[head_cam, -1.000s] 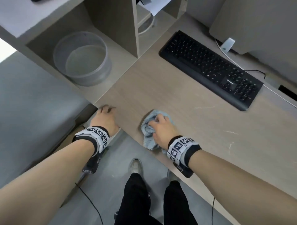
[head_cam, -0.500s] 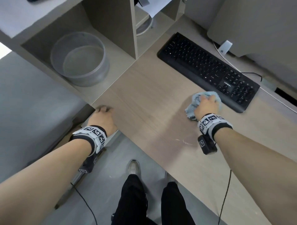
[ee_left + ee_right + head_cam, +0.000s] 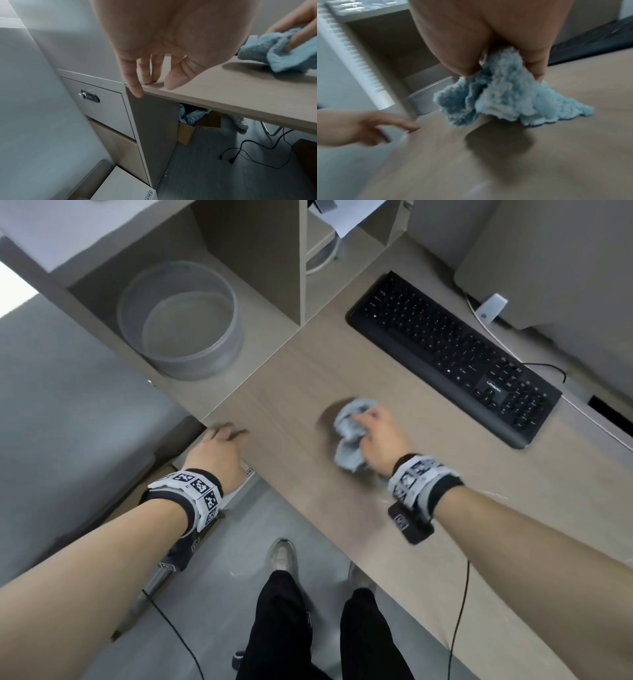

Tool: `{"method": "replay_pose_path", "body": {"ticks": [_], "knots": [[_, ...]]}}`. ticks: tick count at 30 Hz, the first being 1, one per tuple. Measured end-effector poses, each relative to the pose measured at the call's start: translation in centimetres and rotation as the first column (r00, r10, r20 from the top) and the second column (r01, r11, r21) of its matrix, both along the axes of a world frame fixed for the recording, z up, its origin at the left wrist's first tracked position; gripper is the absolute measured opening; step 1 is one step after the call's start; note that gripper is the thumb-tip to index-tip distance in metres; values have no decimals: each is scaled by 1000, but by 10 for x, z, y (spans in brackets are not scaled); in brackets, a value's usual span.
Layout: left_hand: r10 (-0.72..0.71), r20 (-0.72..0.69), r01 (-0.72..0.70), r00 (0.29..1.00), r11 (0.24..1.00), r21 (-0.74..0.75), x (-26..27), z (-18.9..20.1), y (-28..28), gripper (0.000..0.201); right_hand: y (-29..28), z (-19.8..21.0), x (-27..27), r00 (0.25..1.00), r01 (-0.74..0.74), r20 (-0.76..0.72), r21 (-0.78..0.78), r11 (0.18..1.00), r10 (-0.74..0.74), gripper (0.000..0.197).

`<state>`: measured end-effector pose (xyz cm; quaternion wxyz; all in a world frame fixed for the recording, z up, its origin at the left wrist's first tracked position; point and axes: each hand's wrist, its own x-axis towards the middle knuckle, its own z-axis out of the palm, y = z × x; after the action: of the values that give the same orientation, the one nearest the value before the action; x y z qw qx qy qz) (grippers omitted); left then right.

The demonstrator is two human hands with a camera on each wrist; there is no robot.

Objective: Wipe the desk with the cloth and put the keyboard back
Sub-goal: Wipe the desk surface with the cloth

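Two hands work at the light wood tabletop (image 3: 308, 378). The left hand (image 3: 219, 453) rests its relaxed, straight fingertips (image 3: 149, 79) on the near-left corner. Further right, the right hand (image 3: 380, 433) grips a crumpled pale blue fluffy cloth (image 3: 349, 436) against the surface. The long black keyboard (image 3: 452, 354) lies diagonally at the far right.

White brand word on black keyboard (image 3: 455, 356), blurred, unreadable; box label (image 3: 148, 195) digits unclear.
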<state>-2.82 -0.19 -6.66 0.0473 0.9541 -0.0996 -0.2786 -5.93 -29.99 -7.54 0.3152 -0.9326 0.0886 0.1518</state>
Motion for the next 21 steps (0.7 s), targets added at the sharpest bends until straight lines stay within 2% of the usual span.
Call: {"method": "replay_pose_path", "body": {"ticks": [2,4,7,9,11,13,14,16,18,21], "knots": [[-17,6,17,1000,1000,-3,1,-1,3,82,-27,-2,24,996,89,13,-130,987,-88,52],[-24,11,24,1000,1000,-6,1,-1,5,82,-28,-8,40,997,66,-17,-190,980,-71,53],[-22,3,22,1000,1000,-15,2,-2,8,82,26,-20,33,984,-177,-31,-222,959,174,46],[-37,2,37,999,999,-22,4,-1,10,81,71,-21,11,936,-349,-12,-153,925,351,44],[-59,-1,59,998,998,-25,8,-1,12,80,105,-12,-14,873,-488,-17,-12,873,488,45],[-68,-13,67,998,997,-32,11,0,13,80,114,-2,-26,841,-530,-28,156,833,540,48],[-64,-17,63,998,997,-35,11,1,14,80,112,2,-24,846,-524,-4,177,833,533,48],[-49,-27,48,998,998,-48,12,2,15,81,95,6,-9,901,-434,70,111,894,429,45],[-37,-38,34,999,997,-64,12,2,15,79,64,7,18,961,-240,142,-3,971,238,45],[-23,-62,17,998,995,-97,20,4,13,74,5,3,58,991,39,132,-172,984,-16,44]]}}
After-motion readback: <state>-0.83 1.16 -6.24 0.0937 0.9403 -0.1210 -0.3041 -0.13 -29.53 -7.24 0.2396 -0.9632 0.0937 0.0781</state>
